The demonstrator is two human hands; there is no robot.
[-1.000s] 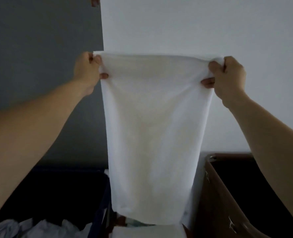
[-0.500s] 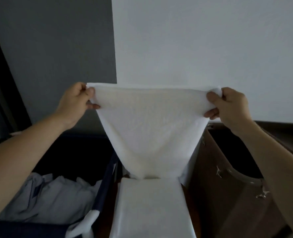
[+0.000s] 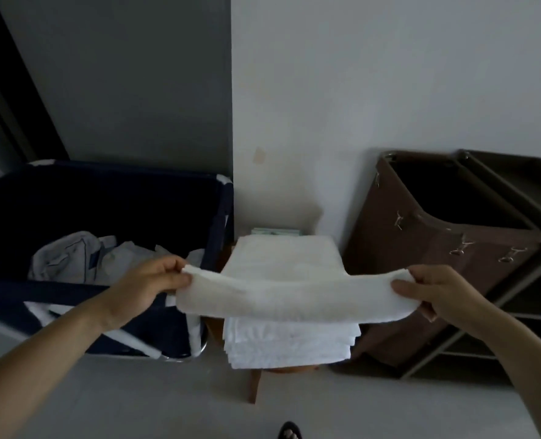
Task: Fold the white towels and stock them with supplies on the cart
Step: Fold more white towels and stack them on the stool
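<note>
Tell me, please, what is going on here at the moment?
A person is folding towels. The left hand and right hand each pinch one end of a white towel, holding it stretched flat over a stack of folded white towels on a wooden stool. To the left stands a dark blue hamper with crumpled linen inside it. A brown bin stands to the right.

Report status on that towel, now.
Ends of the white towel pinched by left hand and right hand. It spans the folded stack. To the sides, blue hamper and brown hamper, not blocking.
</note>
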